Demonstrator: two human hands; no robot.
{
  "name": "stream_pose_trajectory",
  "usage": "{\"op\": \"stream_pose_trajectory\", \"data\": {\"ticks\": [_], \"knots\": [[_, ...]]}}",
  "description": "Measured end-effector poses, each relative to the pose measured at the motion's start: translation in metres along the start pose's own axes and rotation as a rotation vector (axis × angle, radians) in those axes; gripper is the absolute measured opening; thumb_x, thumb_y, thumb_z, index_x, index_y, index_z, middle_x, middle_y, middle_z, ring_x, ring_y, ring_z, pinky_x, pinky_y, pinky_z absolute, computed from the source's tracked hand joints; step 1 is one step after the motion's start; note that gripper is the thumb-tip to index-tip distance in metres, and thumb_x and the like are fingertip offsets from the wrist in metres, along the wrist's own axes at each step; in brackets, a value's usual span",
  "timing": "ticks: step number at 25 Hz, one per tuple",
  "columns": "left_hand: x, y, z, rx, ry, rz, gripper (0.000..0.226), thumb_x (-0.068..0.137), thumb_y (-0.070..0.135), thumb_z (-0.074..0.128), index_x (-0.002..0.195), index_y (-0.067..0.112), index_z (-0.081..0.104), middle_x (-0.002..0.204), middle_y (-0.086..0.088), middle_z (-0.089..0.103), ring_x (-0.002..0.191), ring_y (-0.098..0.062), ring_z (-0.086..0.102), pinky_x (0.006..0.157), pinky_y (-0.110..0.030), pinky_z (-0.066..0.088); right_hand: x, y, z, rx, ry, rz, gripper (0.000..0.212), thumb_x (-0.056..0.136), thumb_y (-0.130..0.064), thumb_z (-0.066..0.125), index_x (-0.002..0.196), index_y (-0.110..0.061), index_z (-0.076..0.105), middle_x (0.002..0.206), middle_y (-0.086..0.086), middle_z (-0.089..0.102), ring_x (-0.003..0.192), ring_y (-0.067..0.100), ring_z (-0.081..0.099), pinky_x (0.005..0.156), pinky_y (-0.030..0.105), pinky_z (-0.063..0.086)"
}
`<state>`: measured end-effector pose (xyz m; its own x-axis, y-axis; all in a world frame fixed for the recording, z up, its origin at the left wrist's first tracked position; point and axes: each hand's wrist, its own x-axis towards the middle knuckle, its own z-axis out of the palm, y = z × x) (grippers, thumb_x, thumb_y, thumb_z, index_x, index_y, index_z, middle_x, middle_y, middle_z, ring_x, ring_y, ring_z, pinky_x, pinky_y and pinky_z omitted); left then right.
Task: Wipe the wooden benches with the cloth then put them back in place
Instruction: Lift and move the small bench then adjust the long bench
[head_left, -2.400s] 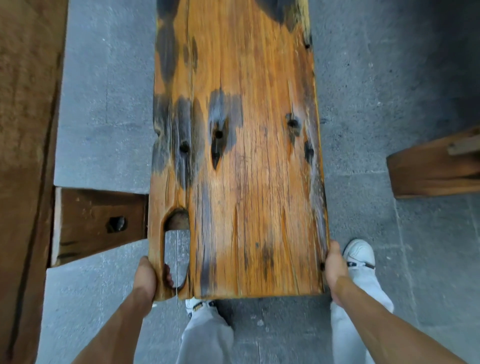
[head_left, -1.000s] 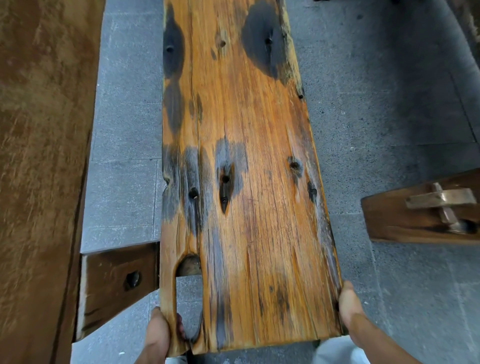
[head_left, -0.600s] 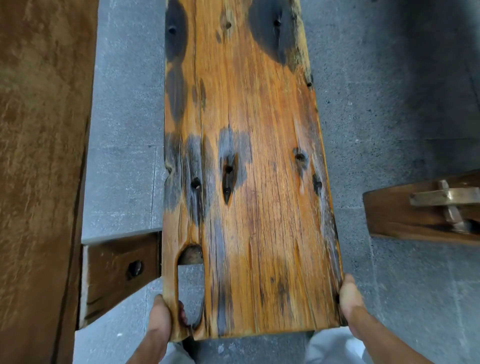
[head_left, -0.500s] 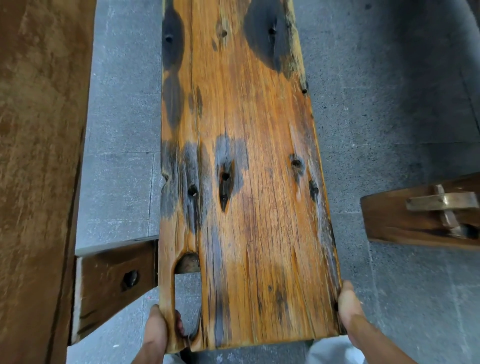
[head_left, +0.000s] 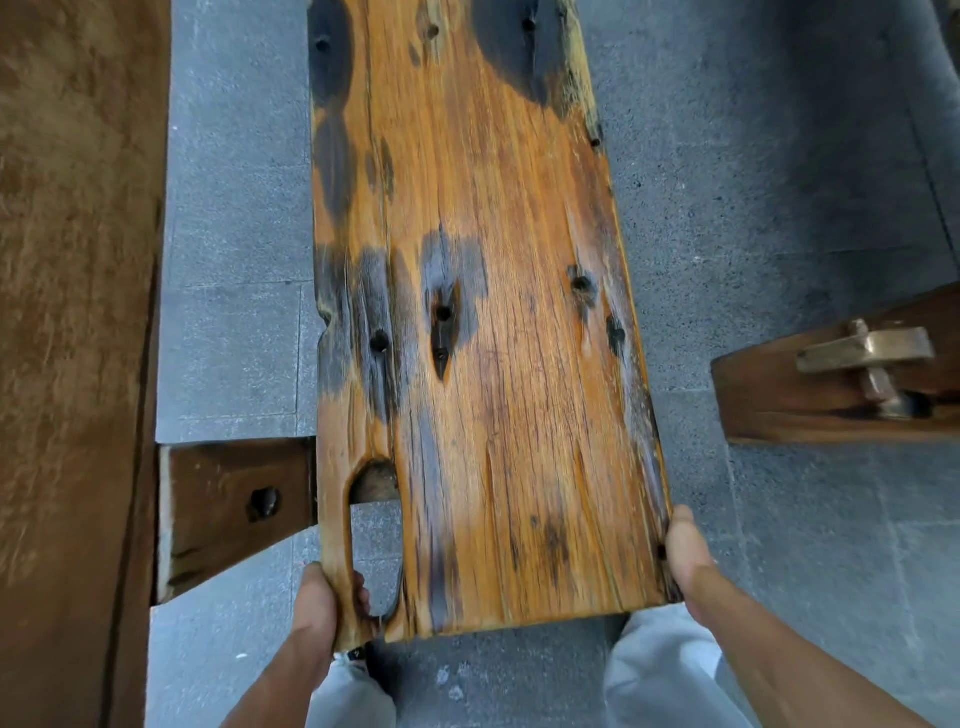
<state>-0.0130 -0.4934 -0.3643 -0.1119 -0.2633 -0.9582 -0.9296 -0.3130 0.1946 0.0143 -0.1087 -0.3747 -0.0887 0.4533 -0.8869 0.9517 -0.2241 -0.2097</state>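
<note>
A long orange-brown wooden bench (head_left: 498, 364) with dark stains and nail holes runs away from me over the grey paving. My left hand (head_left: 317, 603) grips its near left corner, fingers curled through the slot cut into the plank. On the near right edge my right hand (head_left: 685, 545) clasps the board. No cloth is in view.
A wide brown wooden table (head_left: 72, 338) fills the left side, with a bolted wooden foot (head_left: 234, 504) jutting toward the bench. Another wooden piece with a metal fitting (head_left: 852, 374) lies on the right. Grey stone paving (head_left: 779, 208) lies between them. My grey trousers (head_left: 660, 675) show below.
Over the earlier frames the view has shifted forward along the table, and the wooden piece at right now shows its metal fitting. Both hands keep the same grip on the bench's near end.
</note>
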Motion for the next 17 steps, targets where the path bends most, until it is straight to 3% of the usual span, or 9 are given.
{"op": "stream_pose_trajectory", "data": {"ticks": [4,10,14,17], "knots": [[-0.012,0.000,0.001,0.052,0.008,0.044,0.055,0.102,0.038,0.017,0.072,0.006,0.050,0.066,-0.016,0.046,0.058,-0.026,0.040,0.061,-0.033,0.038,0.000,0.004,0.000,-0.006,-0.024,-0.031,0.052,0.102,-0.048,0.019,0.115,-0.012,0.054,0.129,0.024,0.060,0.122,0.039,0.054,0.111,0.054,0.040],[-0.011,0.000,0.001,0.078,0.014,0.101,0.049,0.101,0.033,0.018,0.074,0.008,0.050,0.066,-0.014,0.047,0.059,-0.024,0.044,0.061,-0.034,0.040,0.004,0.002,-0.001,0.019,-0.036,-0.063,0.053,0.103,-0.048,0.019,0.117,-0.012,0.055,0.119,0.014,0.059,0.110,0.028,0.054,0.109,0.047,0.042],[-0.006,-0.002,-0.004,0.123,0.045,0.137,0.050,0.101,0.034,0.019,0.077,0.008,0.054,0.064,-0.013,0.054,0.059,-0.025,0.048,0.063,-0.036,0.044,0.006,0.004,0.000,0.017,-0.031,-0.060,0.058,0.103,-0.051,0.019,0.127,-0.011,0.054,0.122,0.015,0.057,0.121,0.033,0.054,0.112,0.050,0.040],[-0.012,-0.005,-0.006,0.178,0.101,0.188,0.049,0.103,0.036,0.022,0.087,0.007,0.058,0.073,-0.016,0.064,0.071,-0.030,0.057,0.076,-0.043,0.053,0.001,0.004,-0.001,0.000,-0.024,-0.043,0.062,0.102,-0.049,0.021,0.130,-0.006,0.054,0.120,0.018,0.057,0.118,0.034,0.054,0.110,0.051,0.042]]}}
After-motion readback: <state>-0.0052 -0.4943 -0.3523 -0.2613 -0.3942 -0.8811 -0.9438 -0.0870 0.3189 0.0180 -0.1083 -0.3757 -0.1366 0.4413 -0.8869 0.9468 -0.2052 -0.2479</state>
